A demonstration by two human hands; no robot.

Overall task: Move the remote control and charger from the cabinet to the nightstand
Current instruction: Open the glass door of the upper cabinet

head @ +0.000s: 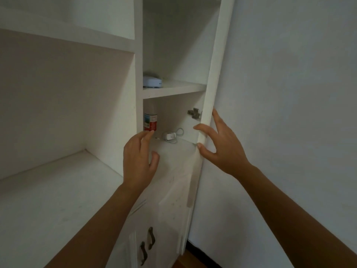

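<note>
A white charger with its coiled cable lies on the lower shelf of the tall white cabinet. My left hand hovers at the shelf's front edge, fingers apart, holding nothing, just left of the charger. My right hand grips the edge of the open cabinet door, fingers wrapped around its lower end. No remote control is plainly visible; my left hand hides part of the shelf.
A red and white can stands at the shelf's back left. A small white device sits on the shelf above. A wide white counter lies left. Lower doors with dark handles are below; a wall is right.
</note>
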